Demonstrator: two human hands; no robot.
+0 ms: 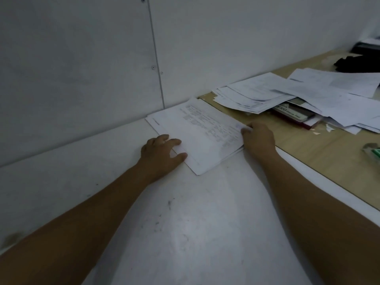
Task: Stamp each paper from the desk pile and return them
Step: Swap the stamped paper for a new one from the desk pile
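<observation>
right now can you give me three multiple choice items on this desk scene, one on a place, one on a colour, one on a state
1. Where does the neat stack of papers lie?
A. on the white surface by the wall
B. on top of the messy pile
C. on the floor

2. What colour is the desk section under the messy pile of papers?
A. black
B. light wood
C. blue

3. What is the left hand doing?
A. lifted clear in the air
B. holding a stamp
C. resting on the stack's near corner

Answers: 1 A, the stack sits between both hands near the wall. 2 B, tan wood grain shows. 3 C, its fingers lie on the sheet; the right hand touches the other edge.
</observation>
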